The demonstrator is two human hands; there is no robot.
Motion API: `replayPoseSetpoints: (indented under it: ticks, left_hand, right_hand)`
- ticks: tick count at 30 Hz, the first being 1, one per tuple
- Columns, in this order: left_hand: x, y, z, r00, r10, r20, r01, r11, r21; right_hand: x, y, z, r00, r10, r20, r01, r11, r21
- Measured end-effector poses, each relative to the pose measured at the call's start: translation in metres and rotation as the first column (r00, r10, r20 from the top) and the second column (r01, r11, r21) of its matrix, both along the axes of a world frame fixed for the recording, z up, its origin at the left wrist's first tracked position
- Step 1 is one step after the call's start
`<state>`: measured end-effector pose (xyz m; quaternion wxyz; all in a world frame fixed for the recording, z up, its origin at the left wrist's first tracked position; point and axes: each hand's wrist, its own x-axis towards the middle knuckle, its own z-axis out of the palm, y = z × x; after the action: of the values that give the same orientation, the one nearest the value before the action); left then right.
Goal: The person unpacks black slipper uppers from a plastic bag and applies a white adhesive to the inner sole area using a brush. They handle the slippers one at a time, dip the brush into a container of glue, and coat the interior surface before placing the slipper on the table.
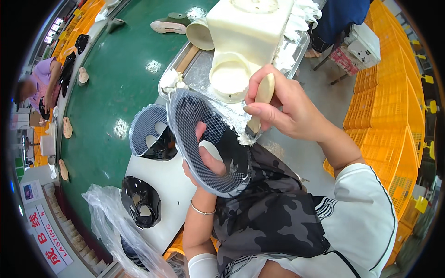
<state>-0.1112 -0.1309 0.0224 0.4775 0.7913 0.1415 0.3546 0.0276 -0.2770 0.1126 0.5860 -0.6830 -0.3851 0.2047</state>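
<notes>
My left hand [212, 162] is closed around a shoe upper [217, 124] with grey-black woven mesh and a black section; its fingers show through the opening. In my right hand [292, 106] is a brush [265, 90] with a pale wooden handle, pinched between thumb and fingers. Its white-coated bristles are beside the upper's right edge; whether they touch it I cannot tell. Just beyond stands a white plastic tank [245, 39] with a round spout cup [230, 92] of white liquid at its front. Left of the held upper lies another mesh upper [147, 132] with a glossy black part.
A metal tray [303, 44] with white residue holds the tank. Near my left forearm are a glossy black upper [140, 201] and a clear plastic bag [104, 208]. A green belt [102, 83] carries shoe lasts [168, 28]. Orange crates [380, 102] stand right; a person [46, 78] sits far left.
</notes>
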Motion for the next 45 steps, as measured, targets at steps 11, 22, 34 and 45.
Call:
replayPoseSetpoints:
  ticks: [11,22,34,45]
  left_hand:
    - [0.012,-0.010,0.015,0.990,-0.039,0.133,0.078,0.951,-0.299]
    - [-0.009,0.000,0.023,0.988,0.153,-0.003,-0.149,0.968,0.203]
    - [0.001,-0.003,0.018,0.982,0.170,0.084,-0.184,0.957,0.223]
    - [0.004,-0.008,-0.011,0.981,0.023,0.194,-0.016,0.999,-0.037]
  right_hand:
    - [-0.010,-0.002,0.009,0.985,0.085,0.152,-0.083,0.996,-0.023]
    - [-0.025,-0.019,0.016,0.970,0.183,-0.157,-0.138,0.956,0.259]
    - [-0.023,-0.023,0.013,0.988,0.151,0.021,-0.151,0.958,0.243]
    - [0.004,0.017,-0.026,0.880,-0.290,0.376,0.104,0.890,0.444]
